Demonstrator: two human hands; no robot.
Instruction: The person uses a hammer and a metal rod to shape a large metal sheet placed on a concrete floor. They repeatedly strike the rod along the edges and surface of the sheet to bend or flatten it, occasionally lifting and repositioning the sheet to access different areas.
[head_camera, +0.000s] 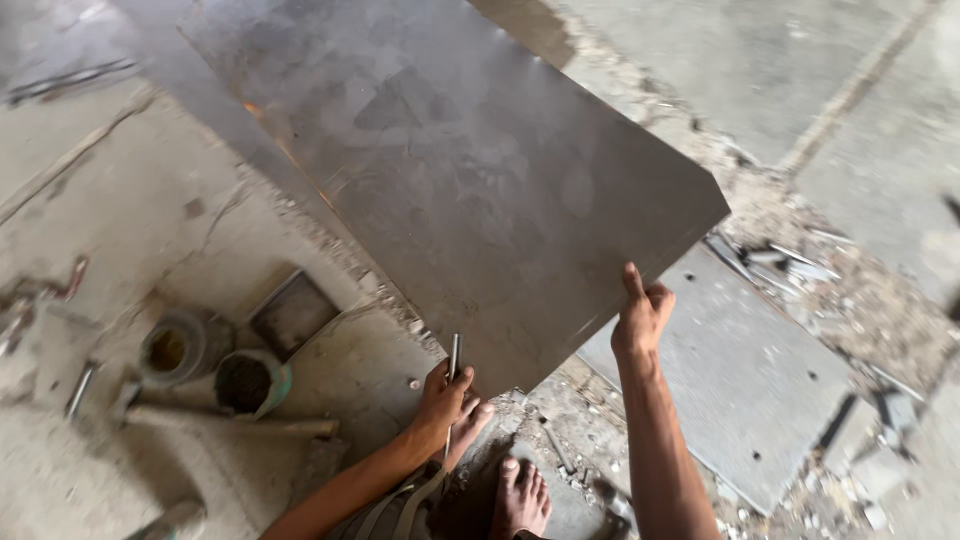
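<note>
A person stands on a dusty concrete floor, holding up a large, flat, grey metal sheet that tilts away from them and fills the middle of the view. The right hand grips the sheet's near right edge, fingers curled under it and thumb pointing up along the rim. The left hand supports the near bottom corner from below, fingers closed around a thin metal rod that it also presses against the sheet.

The sheet looks stiff and probably heavy for its thinness, with a smooth, dull face that offers little grip, so the edges seem the only sensible hold; those edges may well be sharp.

A bare foot shows below. To the left sit two small round tins and a long wooden handle. A pale grey slab lies on the floor to the right, amid scattered metal scraps.

The sheet's far corners run out of view, and it hides the floor beneath it. The fingertips under the sheet cannot be seen.
</note>
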